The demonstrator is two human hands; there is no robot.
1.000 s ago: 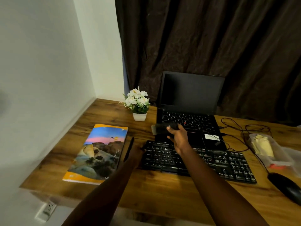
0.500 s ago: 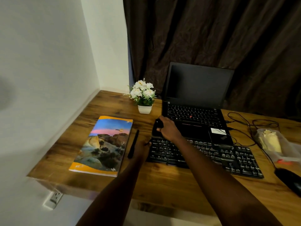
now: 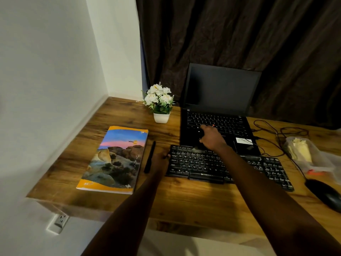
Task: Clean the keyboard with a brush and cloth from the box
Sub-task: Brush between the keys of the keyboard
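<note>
right hand (image 3: 211, 139) shifted from corner of black plastic keyboard (image 3: 193, 163) onto open black laptop (image 3: 223, 119), grasp unclear | left hand (image 3: 160, 159) still grips keyboard's left edge on wooden bench (image 3: 184, 200) | cleaning seemingly not begun

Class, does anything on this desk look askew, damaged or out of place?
The book's cover looks worn, with white chips at its far right corner. A small labelled device lies on the laptop's palm rest.

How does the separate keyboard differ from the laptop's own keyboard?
The separate keyboard lies nearer the table's front edge; the laptop's keyboard sits behind it. The separate keyboard is wider, with a number pad; the laptop's keyboard has a red dot amid its keys. Both are black with pale lettering.
</note>
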